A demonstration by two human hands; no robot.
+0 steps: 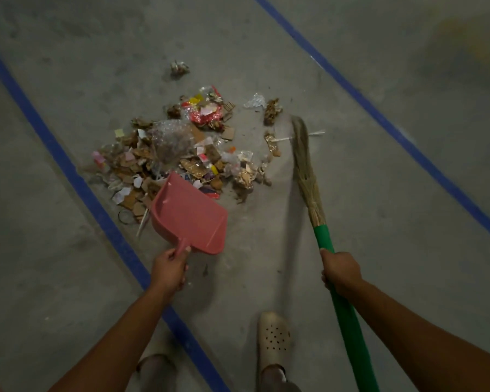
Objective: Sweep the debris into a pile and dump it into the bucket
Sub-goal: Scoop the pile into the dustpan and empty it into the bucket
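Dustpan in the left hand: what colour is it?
Pink; the dustpan shows clearly in the head view, the only view given.

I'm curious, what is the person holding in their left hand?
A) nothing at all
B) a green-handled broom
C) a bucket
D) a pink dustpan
D: the left hand grips the handle of the pink dustpan at the edge of the debris pile, while the right hand holds the green-handled broom.
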